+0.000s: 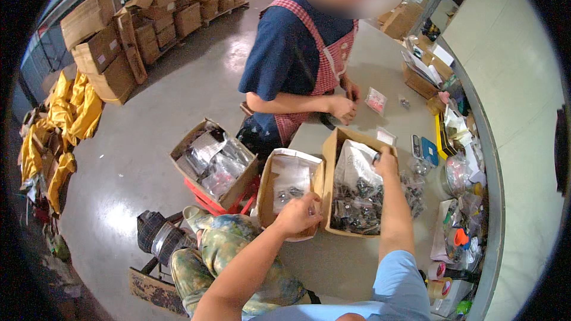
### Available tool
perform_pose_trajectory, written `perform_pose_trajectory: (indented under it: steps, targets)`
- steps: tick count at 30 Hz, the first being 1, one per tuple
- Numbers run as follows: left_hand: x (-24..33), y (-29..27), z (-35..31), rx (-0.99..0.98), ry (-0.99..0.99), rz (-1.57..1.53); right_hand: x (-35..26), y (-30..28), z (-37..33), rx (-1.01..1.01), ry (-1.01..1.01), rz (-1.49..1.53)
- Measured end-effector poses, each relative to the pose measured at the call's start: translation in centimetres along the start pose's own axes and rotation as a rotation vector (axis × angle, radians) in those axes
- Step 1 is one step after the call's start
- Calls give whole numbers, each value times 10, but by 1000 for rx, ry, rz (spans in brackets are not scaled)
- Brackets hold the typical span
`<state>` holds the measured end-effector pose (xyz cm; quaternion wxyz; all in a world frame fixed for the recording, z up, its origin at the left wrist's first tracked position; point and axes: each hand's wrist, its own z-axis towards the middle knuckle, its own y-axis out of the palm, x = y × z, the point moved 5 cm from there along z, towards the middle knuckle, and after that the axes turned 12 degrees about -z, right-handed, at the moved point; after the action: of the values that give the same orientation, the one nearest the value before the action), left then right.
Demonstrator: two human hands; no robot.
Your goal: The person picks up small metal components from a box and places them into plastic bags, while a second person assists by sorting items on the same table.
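Note:
My left hand (297,215) is over the near right side of a small cardboard box (265,197), its fingers curled together. What they hold, if anything, is hidden. In that box lie a white sheet (289,172) and some small dark parts (291,192). My right hand (386,163) is closed at the right rim of a larger cardboard box (329,160), and a small dark bit that I cannot name shows at its fingertips. Many small black parts in clear bags (357,208) fill this box, with a white written sheet (358,163) on top.
Across the table (333,261), a person in a checked apron (321,53) handles something small beside a bag of pink pieces (376,101). A blue scale (428,150) and supplies line the right wall. An open carton (215,163) of bagged parts stands left.

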<state>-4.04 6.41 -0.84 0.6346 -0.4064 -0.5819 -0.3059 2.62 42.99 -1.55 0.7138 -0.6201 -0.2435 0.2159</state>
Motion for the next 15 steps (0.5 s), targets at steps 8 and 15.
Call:
perform_pose_trajectory:
  steps: [8, 15]
  targets:
    - [9, 3, 7, 7, -34, -39, -4, -56, -65, -183, -135, 492]
    - [2, 9, -9, -203, -147, -808, -42, -43, -108, -86, -332, -65]
